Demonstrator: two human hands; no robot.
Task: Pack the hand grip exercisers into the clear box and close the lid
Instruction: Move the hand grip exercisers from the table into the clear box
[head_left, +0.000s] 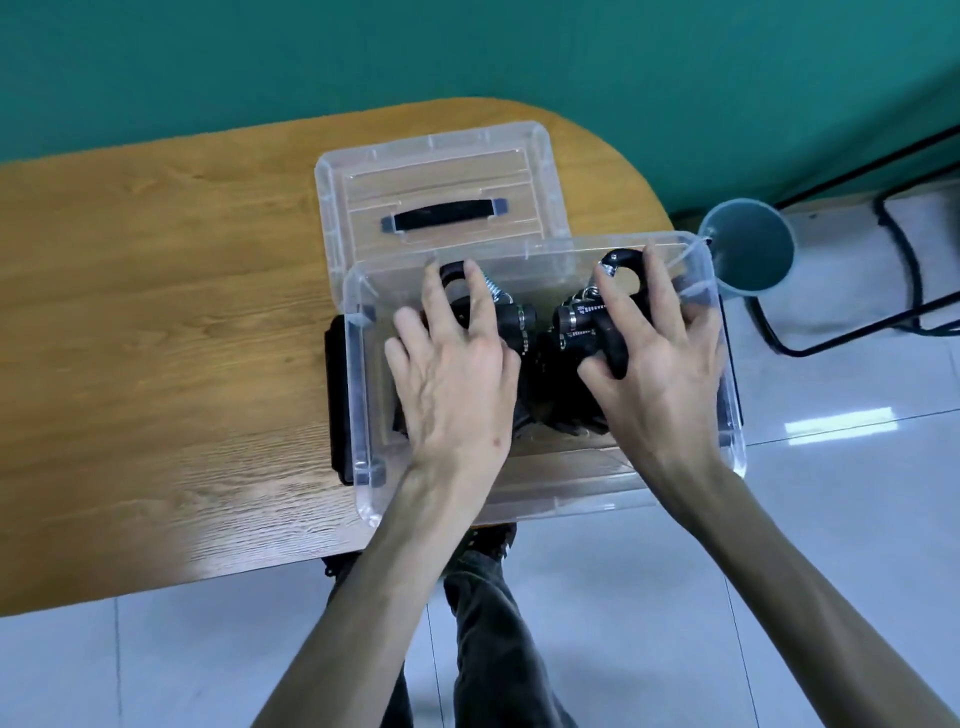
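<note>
Exercisers lie inside the open clear box (363, 395), which sits at the table's (156, 312) near right corner, its near and right sides overhanging the table edge; two black exercisers are side by side in the box, the left exerciser (511, 317) under the left hand (457, 379), the right exerciser (582, 327) under the right hand (654, 358); each shows a looped black handle toward the far wall of the box and a metal spring beside it; the left hand rests palm down on its exerciser with fingers spread, two fingertips reaching the looped handle; the right hand also lies palm down with fingers spread, the thumb pressed against a black grip, the fingertips touching the loop; whether either hand truly clasps its exerciser cannot be told; the lid (441, 171), clear with a black handle, lies flat on the table just beyond the box, its near edge tucked behind the box's far wall; black latches show on the box's left and right sides; a grey-blue bucket (748, 249) stands on the floor just off the box's far right corner.
</note>
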